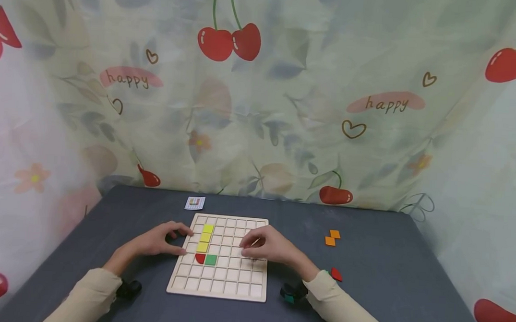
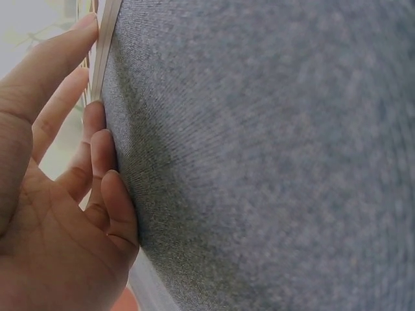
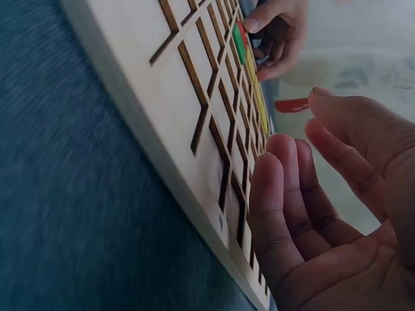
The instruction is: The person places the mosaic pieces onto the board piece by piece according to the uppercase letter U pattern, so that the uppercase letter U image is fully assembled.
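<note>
A light wooden grid board point(image 1: 232, 287) lies on the dark table. Three yellow square tiles point(image 1: 204, 238) form a column in its left part, with a red curved-edged tile point(image 1: 199, 258) and a green square tile point(image 1: 211, 260) side by side below. My left hand point(image 1: 161, 239) rests its thumb and fingertips against the board's left edge, fingers spread; the left wrist view shows the hand point(image 2: 65, 220) touching that edge. Over the board's right side hovers my right hand point(image 1: 267, 245). In the right wrist view its fingers point(image 3: 267, 194) are loosely bent, with nothing visible between them and the thumb.
Behind the board lies a small printed card point(image 1: 194, 203). Two orange tiles point(image 1: 332, 237) are on the table to the right. A red tile point(image 1: 336, 274) lies beside the right forearm, which partly hides green pieces nearby. A cherry-patterned curtain point(image 1: 260, 108) stands behind the table.
</note>
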The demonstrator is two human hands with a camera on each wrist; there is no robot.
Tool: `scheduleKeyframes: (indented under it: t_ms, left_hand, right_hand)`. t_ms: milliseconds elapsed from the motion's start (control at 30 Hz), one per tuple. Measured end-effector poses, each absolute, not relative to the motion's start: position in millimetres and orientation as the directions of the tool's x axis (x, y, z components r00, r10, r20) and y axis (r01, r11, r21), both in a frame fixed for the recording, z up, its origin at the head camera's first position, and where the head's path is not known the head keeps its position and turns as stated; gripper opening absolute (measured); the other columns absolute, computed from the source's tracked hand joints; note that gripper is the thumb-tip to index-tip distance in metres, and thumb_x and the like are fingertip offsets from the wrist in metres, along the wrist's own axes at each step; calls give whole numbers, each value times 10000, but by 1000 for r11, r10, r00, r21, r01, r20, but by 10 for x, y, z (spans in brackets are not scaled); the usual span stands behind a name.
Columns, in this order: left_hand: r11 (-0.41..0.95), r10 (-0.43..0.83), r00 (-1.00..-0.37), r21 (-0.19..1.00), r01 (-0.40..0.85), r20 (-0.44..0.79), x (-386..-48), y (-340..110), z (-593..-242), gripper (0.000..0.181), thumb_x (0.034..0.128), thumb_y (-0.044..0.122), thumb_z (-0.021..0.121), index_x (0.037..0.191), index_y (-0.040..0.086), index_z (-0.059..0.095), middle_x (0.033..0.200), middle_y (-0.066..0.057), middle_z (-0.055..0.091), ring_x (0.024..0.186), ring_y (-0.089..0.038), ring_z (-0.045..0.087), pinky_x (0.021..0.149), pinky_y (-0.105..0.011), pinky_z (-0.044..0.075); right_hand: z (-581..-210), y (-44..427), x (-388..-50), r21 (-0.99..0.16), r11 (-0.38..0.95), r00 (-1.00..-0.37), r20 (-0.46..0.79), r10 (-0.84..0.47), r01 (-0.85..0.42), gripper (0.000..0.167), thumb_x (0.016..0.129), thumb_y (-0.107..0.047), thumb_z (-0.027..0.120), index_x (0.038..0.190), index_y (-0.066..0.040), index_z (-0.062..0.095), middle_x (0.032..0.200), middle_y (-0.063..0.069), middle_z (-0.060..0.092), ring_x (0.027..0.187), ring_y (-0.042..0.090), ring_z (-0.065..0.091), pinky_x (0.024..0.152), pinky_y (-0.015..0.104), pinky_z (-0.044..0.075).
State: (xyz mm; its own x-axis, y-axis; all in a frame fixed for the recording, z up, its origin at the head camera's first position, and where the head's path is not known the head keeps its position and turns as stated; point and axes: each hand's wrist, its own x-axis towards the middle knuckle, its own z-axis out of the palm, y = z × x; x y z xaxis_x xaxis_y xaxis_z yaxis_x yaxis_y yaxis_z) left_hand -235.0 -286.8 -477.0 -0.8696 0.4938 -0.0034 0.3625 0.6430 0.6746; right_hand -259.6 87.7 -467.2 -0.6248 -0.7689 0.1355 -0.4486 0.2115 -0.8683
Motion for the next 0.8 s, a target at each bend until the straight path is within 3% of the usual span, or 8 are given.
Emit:
scheduleKeyframes:
  t_ms: [267,600,800]
  left_hand:
    - [632,512,-859,673,384,9,-2348,-2872,-4757,464,884,286,825,1269,90,657,1186,-67,590,1066,-285,521,926,-497,449]
    - [634,509,-861,675,377,2,-2349,-2852,-4743,464,884,285,825,1270,92,655,1184,-65,587,1068,-291,521,931,-514,445]
    - [636,502,-865,679,366,-4,-2346,-2852,-4740,466,879,279,830,1267,89,656,1187,-71,585,1075,-297,519,934,-525,441]
  right_hand:
    - [-4608,1166,-2590,-863,207,-620,145,-771,-460,265,943,-135,757,1150,26,720,1037,67,720,831,248,671,712,321,550]
    - [-4550,1469,-2541,-868,300,-688,63,-723,-395,254,927,-142,776,1140,-10,734,1010,7,714,848,229,662,740,332,550]
    - [-4531,1662,-2537,-864,322,-702,50,-710,-387,256,934,-172,774,1133,-17,733,1043,67,708,880,265,662,773,342,546]
